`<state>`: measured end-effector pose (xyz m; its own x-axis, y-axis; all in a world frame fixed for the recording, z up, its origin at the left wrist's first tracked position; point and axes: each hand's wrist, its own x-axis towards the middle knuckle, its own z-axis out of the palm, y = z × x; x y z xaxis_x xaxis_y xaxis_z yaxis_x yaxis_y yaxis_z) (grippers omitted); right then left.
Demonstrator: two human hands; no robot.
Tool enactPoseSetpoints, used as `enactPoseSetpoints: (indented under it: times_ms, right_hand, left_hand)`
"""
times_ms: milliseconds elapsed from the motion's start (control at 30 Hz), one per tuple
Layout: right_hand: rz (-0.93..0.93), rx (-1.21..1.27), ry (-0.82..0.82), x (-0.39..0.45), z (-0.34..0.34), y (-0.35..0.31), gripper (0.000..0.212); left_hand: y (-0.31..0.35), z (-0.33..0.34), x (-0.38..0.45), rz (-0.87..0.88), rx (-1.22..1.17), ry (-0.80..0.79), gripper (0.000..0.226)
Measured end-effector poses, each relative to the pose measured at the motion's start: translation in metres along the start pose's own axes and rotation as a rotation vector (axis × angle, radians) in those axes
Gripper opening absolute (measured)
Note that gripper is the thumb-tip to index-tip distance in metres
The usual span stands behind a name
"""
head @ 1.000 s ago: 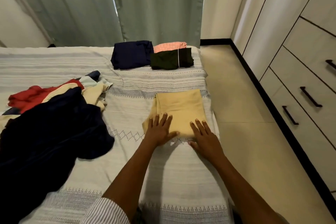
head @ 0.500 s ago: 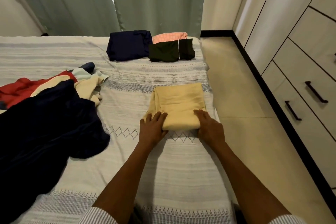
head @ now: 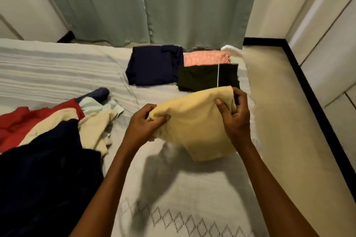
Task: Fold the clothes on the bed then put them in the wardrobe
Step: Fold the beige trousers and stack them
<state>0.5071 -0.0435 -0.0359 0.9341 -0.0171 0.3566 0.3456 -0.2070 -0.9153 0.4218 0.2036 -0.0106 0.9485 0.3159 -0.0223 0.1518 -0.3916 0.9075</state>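
Both hands lift the folded yellow garment (head: 194,121) off the bed (head: 57,71), where half a second ago it lay flat near the right edge under the fingertips. The left hand (head: 143,128) pinches its left corner between thumb and curled fingers (head: 163,119); the right hand (head: 236,115) grips the far right corner, fingers wrapped round the cloth. The garment now hangs tilted in the air above the bedspread, its lower end drooping toward the cover, and it throws a shadow on the white fabric below.

Behind it, toward the bed's far right corner, the folded clothes sit as before: a navy piece (head: 154,64), and just beside it a dark green piece (head: 207,77) lying over the near part of a pink patterned one (head: 205,57). At the left edge the unfolded heap remains, with a red garment (head: 17,127), a cream garment (head: 94,131) and a large dark navy garment (head: 44,175) spread toward the near corner. Grey-green curtains (head: 192,5) hang beyond the bed, and the wardrobe (head: 335,44) stands along the right across a strip of floor.
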Motion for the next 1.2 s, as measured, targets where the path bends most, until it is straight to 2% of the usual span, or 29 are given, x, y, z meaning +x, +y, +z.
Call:
enactPoseSetpoints:
  times_ms: [33,67,133,167,267,333,400,433,500,533,600,667,700,767,900,1000,1100,1133,1200]
  right_hand:
    - [0.034,0.007,-0.012,0.019,0.008,-0.007,0.045]
    - [0.069,0.006,-0.024,0.032,0.015,-0.011,0.043]
    - [0.134,0.049,-0.029,0.056,0.026,-0.019,0.036]
    - [0.163,0.088,-0.024,0.072,0.034,-0.026,0.032]
    - [0.286,0.172,0.042,0.108,0.06,-0.036,0.032]
    - [0.463,0.224,0.059,0.132,0.082,-0.027,0.049]
    - [0.652,0.26,0.056,0.152,0.102,-0.021,0.068]
    - [0.722,0.301,0.025,0.159,0.108,-0.014,0.065]
    - [0.855,0.463,-0.103,0.172,0.115,-0.008,0.034]
    - [0.892,0.533,-0.193,0.175,0.118,-0.007,0.026]
    - [0.841,0.543,-0.362,0.174,0.116,-0.004,0.045]
    - [0.695,0.41,-0.512,0.171,0.12,0.003,0.069]
    - [0.639,0.353,-0.55,0.169,0.125,0.005,0.075]
    - [0.528,0.244,-0.527,0.169,0.141,0.01,0.074]
    - [0.375,0.16,-0.356,0.205,0.186,0.011,0.065]
    - [0.392,0.148,-0.35,0.246,0.218,0.021,0.074]
    - [0.565,0.108,-0.432,0.277,0.237,0.036,0.091]
    - [0.599,0.069,-0.454,0.28,0.241,0.04,0.09]
    - [0.602,0.006,-0.489,0.274,0.241,0.047,0.075]
  left_hand:
    - [0.013,-0.016,0.014,-0.078,-0.075,-0.051,0.025]
    - [0.021,-0.03,0.024,-0.166,-0.177,-0.113,0.038]
    - [0.028,-0.053,0.04,-0.338,-0.522,-0.227,0.076]
    - [0.029,-0.063,0.052,-0.392,-0.689,-0.251,0.088]
    - [0.021,-0.061,0.069,-0.368,-0.947,-0.212,0.101]
    - [0.018,-0.054,0.08,-0.36,-0.813,-0.116,0.116]
    - [0.024,-0.046,0.095,-0.278,-0.507,-0.033,0.119]
    - [0.03,-0.042,0.103,-0.25,-0.386,0.0,0.112]
    - [0.036,-0.037,0.126,-0.258,-0.269,0.113,0.089]
    - [0.034,-0.036,0.137,-0.252,-0.246,0.173,0.079]
    - [0.023,-0.039,0.152,-0.23,-0.22,0.243,0.072]
    - [0.005,-0.042,0.168,-0.229,-0.21,0.283,0.075]
    - [0.001,-0.044,0.175,-0.228,-0.2,0.299,0.075]
    - [-0.002,-0.046,0.19,-0.233,-0.171,0.344,0.073]
    - [0.004,-0.058,0.238,-0.177,-0.089,0.382,0.075]
    - [0.01,-0.074,0.285,-0.116,-0.001,0.365,0.087]
    - [-0.002,-0.088,0.322,-0.162,0.079,0.319,0.098]
    - [-0.008,-0.091,0.326,-0.18,0.131,0.284,0.092]
    - [-0.024,-0.086,0.318,-0.17,0.205,0.21,0.068]
